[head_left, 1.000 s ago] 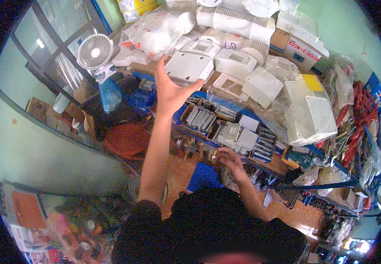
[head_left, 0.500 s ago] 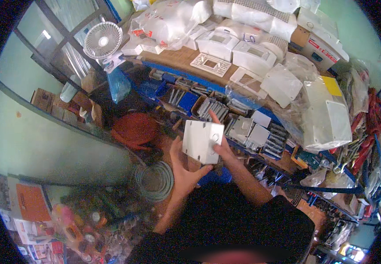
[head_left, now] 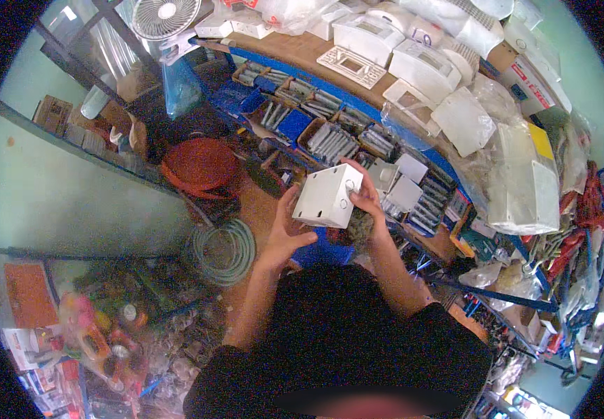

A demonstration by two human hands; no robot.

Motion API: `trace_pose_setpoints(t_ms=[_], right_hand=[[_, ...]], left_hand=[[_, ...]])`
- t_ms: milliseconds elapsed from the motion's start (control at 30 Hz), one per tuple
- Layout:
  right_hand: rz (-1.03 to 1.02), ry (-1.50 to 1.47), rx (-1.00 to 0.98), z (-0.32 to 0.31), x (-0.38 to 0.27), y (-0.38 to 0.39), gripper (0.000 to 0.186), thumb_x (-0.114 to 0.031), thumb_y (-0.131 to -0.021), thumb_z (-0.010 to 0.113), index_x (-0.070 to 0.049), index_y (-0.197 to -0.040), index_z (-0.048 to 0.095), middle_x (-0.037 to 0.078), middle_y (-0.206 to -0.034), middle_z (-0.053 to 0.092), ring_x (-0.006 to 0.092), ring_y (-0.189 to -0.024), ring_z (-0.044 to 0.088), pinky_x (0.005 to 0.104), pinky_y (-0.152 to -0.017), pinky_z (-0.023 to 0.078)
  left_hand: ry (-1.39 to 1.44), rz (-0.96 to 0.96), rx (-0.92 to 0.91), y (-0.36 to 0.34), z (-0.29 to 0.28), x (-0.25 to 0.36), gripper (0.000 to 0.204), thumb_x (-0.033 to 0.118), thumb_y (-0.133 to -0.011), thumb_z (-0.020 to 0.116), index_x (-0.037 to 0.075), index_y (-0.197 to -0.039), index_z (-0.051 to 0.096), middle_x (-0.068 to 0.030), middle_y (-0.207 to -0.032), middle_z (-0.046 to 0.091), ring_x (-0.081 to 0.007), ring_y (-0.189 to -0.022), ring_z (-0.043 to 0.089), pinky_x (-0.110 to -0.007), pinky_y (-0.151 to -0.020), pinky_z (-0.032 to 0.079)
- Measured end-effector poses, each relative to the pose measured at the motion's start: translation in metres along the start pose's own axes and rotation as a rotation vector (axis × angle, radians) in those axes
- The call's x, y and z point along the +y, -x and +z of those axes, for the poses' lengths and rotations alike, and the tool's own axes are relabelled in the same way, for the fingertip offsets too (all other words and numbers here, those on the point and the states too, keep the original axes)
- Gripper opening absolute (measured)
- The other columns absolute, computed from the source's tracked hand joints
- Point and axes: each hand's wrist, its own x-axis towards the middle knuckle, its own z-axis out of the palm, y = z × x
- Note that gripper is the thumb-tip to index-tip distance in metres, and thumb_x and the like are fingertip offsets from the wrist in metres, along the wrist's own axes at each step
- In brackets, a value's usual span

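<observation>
A white plastic junction box [head_left: 318, 197] with round knockouts on one side and small dark slots at its corners is held up in front of me, tilted. My right hand [head_left: 368, 199] grips it at its right side, the thumb pressed near the knockouts and the fingers partly hidden behind. Beside the box's left edge is my left hand [head_left: 283, 234], its thumb stretched away and its fingers spread. Whether those fingertips touch the box is hard to see.
Bins of metal parts [head_left: 331, 143] line the shelf beyond the box, below a bench with white enclosures [head_left: 424, 70]. To the left stand a red tub [head_left: 202, 167] and a coil of green hose [head_left: 223, 253]. A blue container [head_left: 323, 250] lies below my hands.
The junction box has turned and tilted in my right hand, showing more of its knockout side. My left thumb has come away from its lower edge. The view has shifted.
</observation>
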Motion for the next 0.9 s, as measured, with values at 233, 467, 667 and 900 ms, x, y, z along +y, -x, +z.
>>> trace_pose_setpoints(t_ms=[233, 467, 667, 900], right_hand=[[-0.051, 0.071, 0.005, -0.014, -0.002, 0.002, 0.081, -0.039, -0.079, 0.07, -0.009, -0.15, 0.043, 0.009, -0.138, 0.055, 0.0219, -0.127, 0.052, 0.0365, -0.11, 0.037], [-0.038, -0.022, 0.1, 0.018, -0.018, 0.002, 0.087, -0.032, -0.081, 0.075, -0.006, -0.154, 0.036, 0.01, -0.14, 0.054, 0.0232, -0.132, 0.048, 0.0363, -0.114, 0.031], [-0.018, 0.029, -0.006, 0.005, -0.003, 0.002, 0.076, -0.021, -0.091, 0.071, -0.011, -0.154, 0.029, 0.009, -0.137, 0.055, 0.0226, -0.122, 0.057, 0.0382, -0.101, 0.047], [0.046, -0.499, 0.088, -0.003, 0.0, -0.004, 0.057, -0.022, -0.089, 0.065, -0.01, -0.141, 0.045, 0.011, -0.131, 0.059, 0.0287, -0.119, 0.059, 0.0451, -0.103, 0.048]], left_hand=[[0.144, -0.228, -0.057, -0.001, 0.001, -0.014, 0.112, 0.02, -0.071, 0.09, 0.009, -0.158, 0.02, -0.0133, -0.152, 0.041, -0.032, -0.138, 0.044, -0.047, -0.114, 0.037], [-0.04, -0.358, -0.008, 0.0, 0.045, -0.05, 0.086, 0.008, -0.084, 0.076, 0.007, -0.153, 0.025, -0.0124, -0.147, 0.045, -0.029, -0.132, 0.05, -0.045, -0.11, 0.044], [0.292, -0.292, 0.105, 0.003, 0.021, -0.073, 0.07, -0.001, -0.09, 0.064, 0.01, -0.151, 0.031, -0.0131, -0.147, 0.044, -0.032, -0.131, 0.051, -0.046, -0.109, 0.047], [-0.152, 0.032, 0.497, 0.063, -0.068, -0.04, 0.05, 0.011, -0.087, 0.063, 0.003, -0.136, 0.052, -0.0169, -0.127, 0.061, -0.0308, -0.112, 0.062, -0.041, -0.098, 0.051]])
